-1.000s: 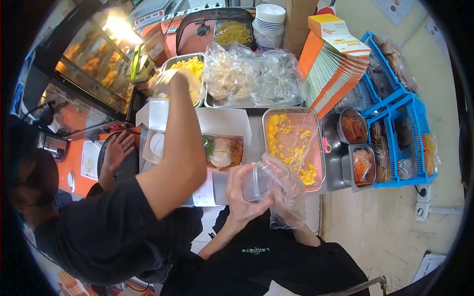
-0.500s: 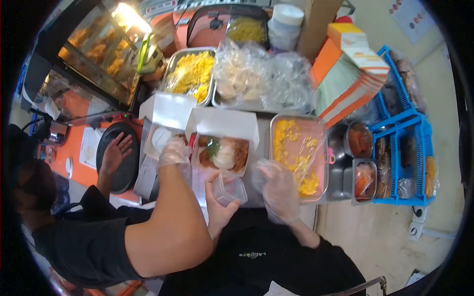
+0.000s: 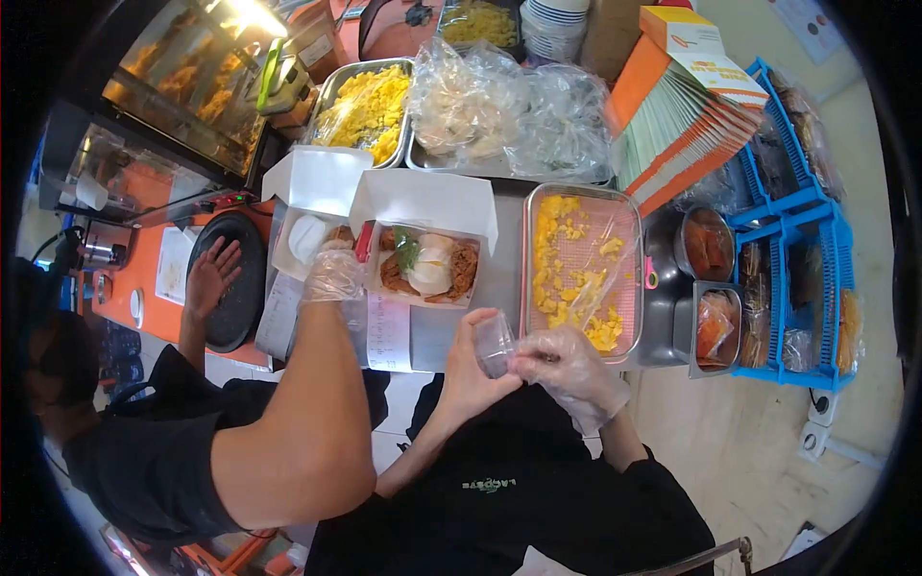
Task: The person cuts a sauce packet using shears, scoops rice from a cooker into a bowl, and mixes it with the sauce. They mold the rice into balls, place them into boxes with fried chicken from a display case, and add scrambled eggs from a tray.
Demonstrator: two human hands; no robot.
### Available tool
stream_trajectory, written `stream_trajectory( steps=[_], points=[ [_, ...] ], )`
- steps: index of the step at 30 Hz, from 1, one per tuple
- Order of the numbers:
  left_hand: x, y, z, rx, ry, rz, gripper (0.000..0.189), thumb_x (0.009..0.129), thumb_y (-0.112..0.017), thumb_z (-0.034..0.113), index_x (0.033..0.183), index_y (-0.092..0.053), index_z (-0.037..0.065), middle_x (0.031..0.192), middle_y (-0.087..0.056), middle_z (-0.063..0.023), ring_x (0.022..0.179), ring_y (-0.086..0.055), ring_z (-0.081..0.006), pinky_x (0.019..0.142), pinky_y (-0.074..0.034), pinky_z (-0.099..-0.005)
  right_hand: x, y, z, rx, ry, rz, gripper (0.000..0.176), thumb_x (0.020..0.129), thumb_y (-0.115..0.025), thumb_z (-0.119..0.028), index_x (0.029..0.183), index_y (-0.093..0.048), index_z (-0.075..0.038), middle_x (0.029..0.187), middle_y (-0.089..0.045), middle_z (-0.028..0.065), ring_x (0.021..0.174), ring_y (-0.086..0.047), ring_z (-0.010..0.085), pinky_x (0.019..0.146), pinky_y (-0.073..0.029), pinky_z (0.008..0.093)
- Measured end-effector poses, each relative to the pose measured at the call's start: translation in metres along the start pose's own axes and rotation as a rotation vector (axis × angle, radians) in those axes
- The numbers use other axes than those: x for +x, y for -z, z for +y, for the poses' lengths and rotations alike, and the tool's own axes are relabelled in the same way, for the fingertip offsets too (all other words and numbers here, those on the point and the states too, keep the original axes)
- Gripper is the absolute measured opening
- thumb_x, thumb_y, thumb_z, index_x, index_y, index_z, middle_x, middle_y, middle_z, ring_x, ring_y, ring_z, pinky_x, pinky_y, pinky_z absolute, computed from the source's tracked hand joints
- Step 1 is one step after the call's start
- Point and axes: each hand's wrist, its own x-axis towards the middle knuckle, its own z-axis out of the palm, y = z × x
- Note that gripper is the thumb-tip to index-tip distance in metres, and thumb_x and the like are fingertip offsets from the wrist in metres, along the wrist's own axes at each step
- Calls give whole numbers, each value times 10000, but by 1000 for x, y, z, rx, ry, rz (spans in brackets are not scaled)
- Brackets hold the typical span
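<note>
My left hand [image 3: 463, 382], bare, is wrapped round a small clear plastic cup [image 3: 493, 344] in front of my chest. My right hand [image 3: 576, 376], in a clear plastic glove, is closed with its fingertips at the cup's right edge. What those fingers pinch, if anything, is hidden. Just beyond the cup stands an open white food box [image 3: 423, 204], holding fried chicken [image 3: 465, 266], a white mound [image 3: 429, 272] and a green leaf [image 3: 406, 252]. To the right lies a steel tray [image 3: 527, 317] with yellow food pieces [image 3: 555, 226].
On the left, a co-worker's gloved hand [image 3: 334, 275] reaches over another open box [image 3: 317, 173]. Behind are a tray of yellow food [image 3: 370, 110] and plastic bags [image 3: 509, 110]. Stacked cartons [image 3: 687, 134], small steel pans [image 3: 706, 245] and blue baskets [image 3: 802, 230] stand right.
My left hand has moved right with the cup, away from the food box. My right hand has come in from the right, and its fingers now meet the cup. My view has shifted slightly.
</note>
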Motion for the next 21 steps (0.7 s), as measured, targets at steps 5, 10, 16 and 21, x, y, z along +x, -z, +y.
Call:
stream_trajectory(
  steps=[5, 10, 16, 21],
  points=[
    [-7, -15, 13, 84, -80, -23, 704, 612, -785, 217, 1223, -472, 59, 1090, -503, -163, 1020, -542, -324, 895, -444, -408, -20, 1, -1, -143, 60, -8, 170, 872, -616, -170, 917, -653, -10, 692, -608, 127, 628, -595, 228, 596, -455, 342],
    [-26, -31, 25, 268, -69, 119, 615, 631, -784, 212, 1178, -530, 89, 1053, -500, -152, 909, -558, -294, 829, -473, -386, -39, -22, 16, -132, 64, 227, 164, 882, -573, -188, 888, -637, -36, 700, -595, 147, 628, -554, 316, 618, -439, 403],
    [-50, -26, 0, 347, -85, 157, 618, 653, -798, 166, 1187, -506, 60, 1077, -496, -139, 910, -571, -236, 764, -504, -340, -80, -43, 8, -14, 152, 642, 185, 910, -552, -202, 906, -619, -29, 746, -589, 123, 700, -563, 252, 659, -438, 367],
    [-54, 15, -86, 146, 65, 267, 611, 665, -753, -1, 1155, -397, 78, 1029, -494, -60, 971, -540, -191, 901, -440, -356, -120, 25, 6, -240, 28, 316, 254, 949, -535, -262, 979, -636, -31, 819, -631, 114, 791, -609, 195, 711, -462, 338]
  ],
)
